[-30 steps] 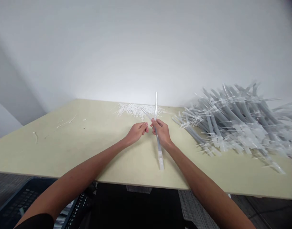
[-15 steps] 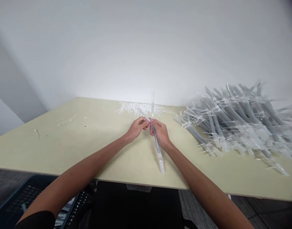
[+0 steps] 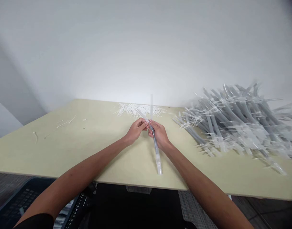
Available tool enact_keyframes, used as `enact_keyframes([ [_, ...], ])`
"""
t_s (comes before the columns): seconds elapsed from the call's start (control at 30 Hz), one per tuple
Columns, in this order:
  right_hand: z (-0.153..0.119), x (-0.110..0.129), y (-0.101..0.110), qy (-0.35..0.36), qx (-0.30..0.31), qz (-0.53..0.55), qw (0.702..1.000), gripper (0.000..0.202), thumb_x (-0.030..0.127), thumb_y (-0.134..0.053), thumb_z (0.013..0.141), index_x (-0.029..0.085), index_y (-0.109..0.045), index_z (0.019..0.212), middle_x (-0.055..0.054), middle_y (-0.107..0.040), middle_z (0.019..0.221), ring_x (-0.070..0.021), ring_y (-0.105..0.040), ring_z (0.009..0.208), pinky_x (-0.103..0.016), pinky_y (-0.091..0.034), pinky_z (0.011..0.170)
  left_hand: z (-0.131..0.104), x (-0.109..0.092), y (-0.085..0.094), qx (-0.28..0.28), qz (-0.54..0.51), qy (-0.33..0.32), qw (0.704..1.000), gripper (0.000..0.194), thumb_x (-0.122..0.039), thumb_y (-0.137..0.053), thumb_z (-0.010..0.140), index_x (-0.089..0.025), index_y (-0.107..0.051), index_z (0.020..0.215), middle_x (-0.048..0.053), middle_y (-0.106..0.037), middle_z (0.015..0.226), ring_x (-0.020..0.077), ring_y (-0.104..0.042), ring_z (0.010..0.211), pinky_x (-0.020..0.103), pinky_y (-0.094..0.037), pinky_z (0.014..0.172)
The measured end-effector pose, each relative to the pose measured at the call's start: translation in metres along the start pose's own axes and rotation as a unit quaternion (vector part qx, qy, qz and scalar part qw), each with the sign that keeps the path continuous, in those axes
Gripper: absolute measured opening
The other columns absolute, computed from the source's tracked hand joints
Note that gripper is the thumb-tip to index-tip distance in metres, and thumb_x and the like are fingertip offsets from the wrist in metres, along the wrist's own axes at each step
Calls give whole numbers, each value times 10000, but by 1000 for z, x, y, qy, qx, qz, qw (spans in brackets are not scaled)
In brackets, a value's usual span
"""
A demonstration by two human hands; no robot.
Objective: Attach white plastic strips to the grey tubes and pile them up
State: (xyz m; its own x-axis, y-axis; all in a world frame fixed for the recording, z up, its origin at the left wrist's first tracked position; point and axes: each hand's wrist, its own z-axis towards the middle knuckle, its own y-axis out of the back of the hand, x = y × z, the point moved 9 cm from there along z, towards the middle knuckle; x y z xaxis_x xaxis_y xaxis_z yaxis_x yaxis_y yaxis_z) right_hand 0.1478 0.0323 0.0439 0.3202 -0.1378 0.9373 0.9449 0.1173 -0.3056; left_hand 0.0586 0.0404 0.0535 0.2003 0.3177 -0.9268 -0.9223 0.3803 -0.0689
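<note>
The right hand (image 3: 158, 132) grasps a likely unfinished tube (image 3: 156, 148), the left hand (image 3: 136, 129) unclear in hold; tied tubes (image 3: 234, 111) lie right of this grip, loose ties (image 3: 129, 109) beyond.

Short black sleeve (image 3: 36, 221), bare forearms (image 3: 98, 156)

Surface (image 3: 64, 149) is pale yellow; right side carries a big tangled heap of grey tubes (image 3: 231, 109) with translucent end fittings; thin white strips (image 3: 130, 109) piled back-centre; left has a few stray strips (image 3: 67, 122), one curved white piece (image 3: 35, 136), small dark speck (image 3: 84, 128).
</note>
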Motion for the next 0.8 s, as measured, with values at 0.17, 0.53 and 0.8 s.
enact_keyframes([
  [0.17,-1,0,1,-3,-11,29,1000,324,472,-617,724,157,-561,670,9,-484,554,-63,-337,438,-214,-240,370,1,2,-1,2,-20,-2,1000,236,-391,-509,839,-160,-498,790,6,-540,756,112,-545,734,321,-443,809],
  [0.53,-1,4,4,11,-16,46,999,277,432,-617,730,159,-575,737,-2,-535,661,-63,-391,470,-205,-286,372,0,19,1,34,-15,74,997,348,-471,-462,837,-135,-546,814,34,-548,749,125,-523,671,302,-431,703],
  [0.8,2,5,11,13,-19,7,1000,293,424,-658,689,159,-607,801,0,-527,688,-57,-385,478,-203,-275,377,-4,-1,8,15,189,18,982,391,-443,-361,861,-162,-526,645,-22,-422,546,109,-411,552,250,-350,604],
])
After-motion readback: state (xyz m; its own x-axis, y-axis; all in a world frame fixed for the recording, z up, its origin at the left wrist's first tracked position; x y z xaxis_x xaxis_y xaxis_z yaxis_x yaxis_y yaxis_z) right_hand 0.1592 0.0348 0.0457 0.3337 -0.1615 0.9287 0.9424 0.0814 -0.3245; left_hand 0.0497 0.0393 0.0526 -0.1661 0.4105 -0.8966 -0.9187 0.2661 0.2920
